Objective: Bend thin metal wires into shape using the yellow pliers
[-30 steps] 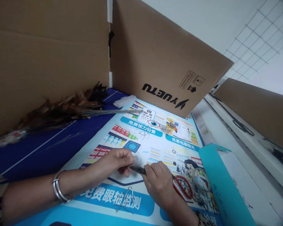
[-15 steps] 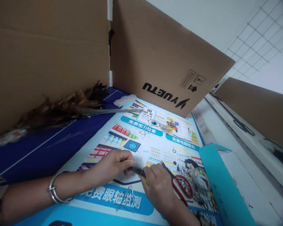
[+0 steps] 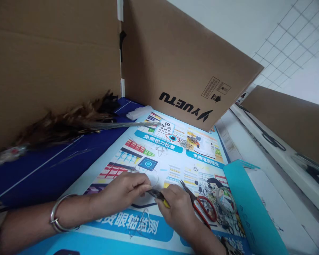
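Note:
My right hand [image 3: 179,210] is closed around small pliers [image 3: 156,193] with dark jaws and a yellow-and-black handle. The jaws point left and meet the fingertips of my left hand [image 3: 127,189]. Those fingertips are pinched on a thin wire [image 3: 156,180], whose faint curve rises just above them. What sits between the jaws is hidden by the fingers. Red-handled scissors [image 3: 202,209] lie just right of my right hand. Bent wire pieces [image 3: 142,225] rest on the printed poster [image 3: 122,244] below my hands.
A heap of rings and wire loops [image 3: 225,209] lies beside the teal box [image 3: 251,202] on the right. Long thin wires [image 3: 127,124] and brown feathers [image 3: 77,118] lie at the left back. Cardboard panels [image 3: 175,53] stand behind. More wire bits [image 3: 187,144] are further back.
My left hand has shifted very slightly, and more of the pliers' yellow handle shows. The whole view has moved a little; the hold of both hands is the same.

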A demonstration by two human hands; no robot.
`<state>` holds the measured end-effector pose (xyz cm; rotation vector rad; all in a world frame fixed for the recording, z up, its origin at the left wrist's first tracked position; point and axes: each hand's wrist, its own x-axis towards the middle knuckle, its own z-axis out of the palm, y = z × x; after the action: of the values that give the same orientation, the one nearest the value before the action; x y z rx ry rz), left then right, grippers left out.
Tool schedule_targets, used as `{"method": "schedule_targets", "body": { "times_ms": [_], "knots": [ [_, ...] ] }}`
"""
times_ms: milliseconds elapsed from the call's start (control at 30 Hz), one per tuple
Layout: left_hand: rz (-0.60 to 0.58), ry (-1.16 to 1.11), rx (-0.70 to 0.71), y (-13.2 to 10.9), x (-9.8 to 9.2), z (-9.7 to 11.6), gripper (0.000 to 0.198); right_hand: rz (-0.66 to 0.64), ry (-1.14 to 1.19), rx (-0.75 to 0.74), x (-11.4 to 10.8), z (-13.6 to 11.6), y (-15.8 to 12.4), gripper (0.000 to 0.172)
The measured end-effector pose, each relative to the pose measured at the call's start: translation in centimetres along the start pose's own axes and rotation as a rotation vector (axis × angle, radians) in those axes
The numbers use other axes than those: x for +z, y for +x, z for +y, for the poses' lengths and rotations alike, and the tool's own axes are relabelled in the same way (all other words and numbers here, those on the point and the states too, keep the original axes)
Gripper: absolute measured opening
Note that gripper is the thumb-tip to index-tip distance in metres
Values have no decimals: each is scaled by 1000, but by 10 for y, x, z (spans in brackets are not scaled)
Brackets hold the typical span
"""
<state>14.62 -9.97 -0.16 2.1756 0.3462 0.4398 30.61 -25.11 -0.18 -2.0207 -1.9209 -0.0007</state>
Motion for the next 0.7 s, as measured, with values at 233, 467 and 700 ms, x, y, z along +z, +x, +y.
{"method": "schedule_targets", "body": {
  "times_ms": [233,467,700],
  "knots": [
    [116,232,292,-13,4,-10,22,-94,115,11,-1,2,1,11],
    [96,270,365,-22,8,-17,17,-86,136,-61,12,6,-1,9],
    [163,41,-47,-7,-19,-19,24,2,90,14,19,8,-1,9]
  ]
}}
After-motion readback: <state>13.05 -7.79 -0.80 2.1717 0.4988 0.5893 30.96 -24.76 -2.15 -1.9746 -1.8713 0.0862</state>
